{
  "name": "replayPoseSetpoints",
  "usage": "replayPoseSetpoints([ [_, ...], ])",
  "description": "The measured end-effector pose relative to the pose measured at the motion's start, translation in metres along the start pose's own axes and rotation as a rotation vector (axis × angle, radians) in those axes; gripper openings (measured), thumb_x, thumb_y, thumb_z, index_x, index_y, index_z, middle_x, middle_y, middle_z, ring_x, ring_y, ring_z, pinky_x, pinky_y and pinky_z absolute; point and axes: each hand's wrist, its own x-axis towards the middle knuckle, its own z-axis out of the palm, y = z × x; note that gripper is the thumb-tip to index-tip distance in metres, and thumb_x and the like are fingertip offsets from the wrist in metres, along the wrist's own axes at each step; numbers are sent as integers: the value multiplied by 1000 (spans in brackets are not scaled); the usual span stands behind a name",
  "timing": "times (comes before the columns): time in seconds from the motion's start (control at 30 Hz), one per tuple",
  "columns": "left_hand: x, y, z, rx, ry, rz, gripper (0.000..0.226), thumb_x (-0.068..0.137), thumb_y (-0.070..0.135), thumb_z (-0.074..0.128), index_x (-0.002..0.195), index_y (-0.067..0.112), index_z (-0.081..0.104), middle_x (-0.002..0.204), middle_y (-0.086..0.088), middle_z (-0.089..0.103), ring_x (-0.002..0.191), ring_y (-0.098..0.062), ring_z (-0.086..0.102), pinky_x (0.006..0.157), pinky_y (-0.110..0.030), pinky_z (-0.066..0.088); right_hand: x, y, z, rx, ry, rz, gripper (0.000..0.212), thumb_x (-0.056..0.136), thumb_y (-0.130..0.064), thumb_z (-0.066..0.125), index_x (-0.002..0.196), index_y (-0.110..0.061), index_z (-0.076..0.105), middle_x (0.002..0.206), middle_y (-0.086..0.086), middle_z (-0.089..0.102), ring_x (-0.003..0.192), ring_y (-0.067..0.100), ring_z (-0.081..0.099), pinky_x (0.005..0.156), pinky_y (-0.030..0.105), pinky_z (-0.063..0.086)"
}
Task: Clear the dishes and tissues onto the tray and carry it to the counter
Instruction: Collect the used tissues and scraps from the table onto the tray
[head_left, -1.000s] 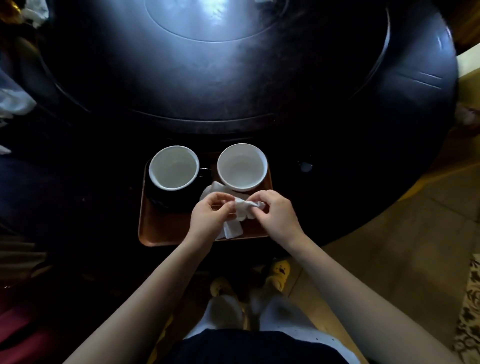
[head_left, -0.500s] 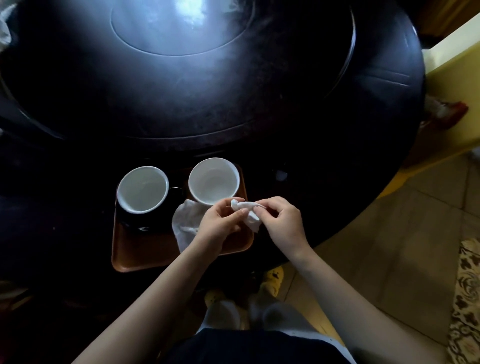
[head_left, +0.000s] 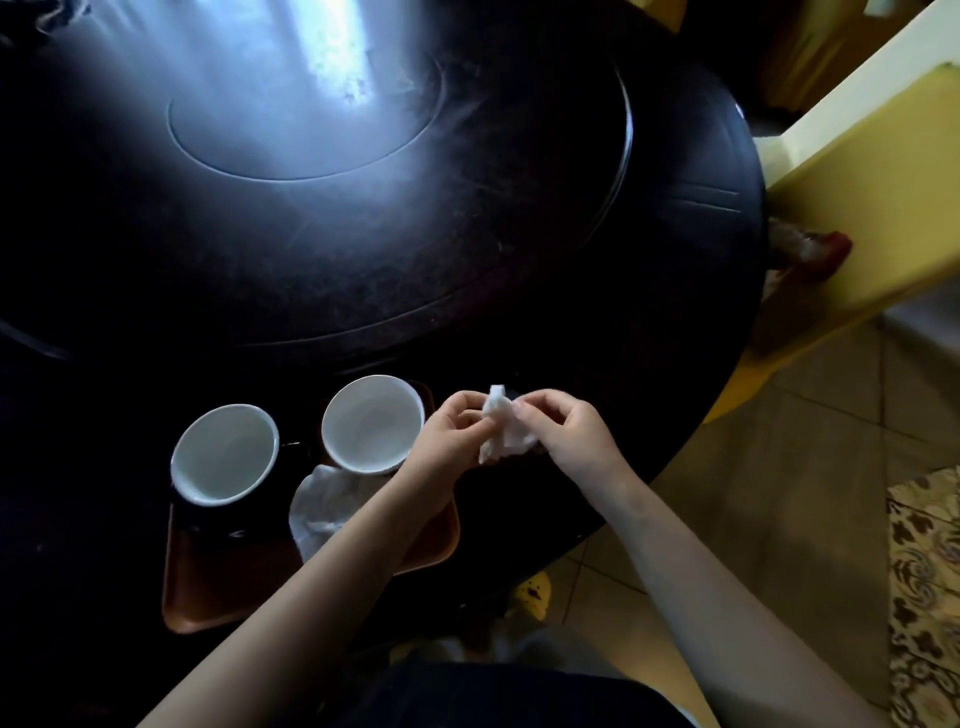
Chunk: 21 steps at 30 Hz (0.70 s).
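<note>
Both hands (head_left: 511, 431) pinching crumpled tissue (head_left: 501, 428) between them; tray (head_left: 208, 587) leftward

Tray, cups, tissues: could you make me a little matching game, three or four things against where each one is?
Things:
1. mug
2. bowl
3. flat tissue
4. crumpled tissue

Places:
A. held between both hands
B. left end of the tray
C. on the tray, in front of the bowl
D. on the tray, right of the mug

Pairs: 1-B, 2-D, 3-C, 4-A
</note>
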Motion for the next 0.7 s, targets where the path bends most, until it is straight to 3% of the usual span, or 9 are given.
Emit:
replayPoseSetpoints([
  [0.17, 11, 10, 17, 190, -20, 88, 23, 81, 9, 66, 103, 11, 59, 85, -5, 65, 70, -12, 61, 59, -15, 50, 14, -11, -15, 96, 59, 6, 14, 87, -17, 63, 96, -6, 66, 82, 0, 67, 76, 8, 64, 62, 8, 49],
  [0.27, 16, 15, 21, 205, -6, 76, 25, 81, 14, 66, 104, 4, 60, 80, -3, 65, 55, -1, 57, 52, -12, 45, 19, -12, -25, 113, 109, -15, 6, 88, -13, 60, 91, -12, 65, 84, 0, 68, 78, 9, 65, 65, 11, 50],
  [0.37, 19, 15, 22, 167, -40, 48, 12, 84, 14, 63, 94, 7, 61, 73, -2, 63, 45, 1, 51, 49, -14, 41, 17, -9, -32, 137, 56, -12, 10, 90, -14, 58, 98, -16, 63, 90, 1, 68, 81, 8, 67, 66, 12, 51],
  [0.43, 18, 13, 24, 169, -36, 49, 8, 84, 15, 62, 90, 10, 61, 73, -2, 63, 49, -1, 53, 51, -16, 43, 15, -7, -36, 162, 0, -3, 15, 91, -15, 57, 104, -16, 64, 92, 3, 68, 83, 10, 68, 67, 14, 52],
  [0.6, 14, 2, 26, 137, 73, 74, 13, 82, 17, 65, 90, 7, 67, 83, -9, 68, 78, -20, 63, 76, -32, 51, 11, -1, -49, 136, -128, 29, 13, 89, -13, 60, 100, -12, 65, 86, 4, 68, 74, 6, 67, 65, 13, 53],
  [0.7, 10, -3, 28, 103, 132, 140, 13, 83, 16, 64, 89, 4, 66, 83, -8, 67, 78, -17, 62, 75, -29, 50, 14, 4, -55, 56, -156, 18, 13, 88, -16, 61, 95, -5, 63, 82, 4, 65, 70, 7, 64, 65, 16, 52],
])
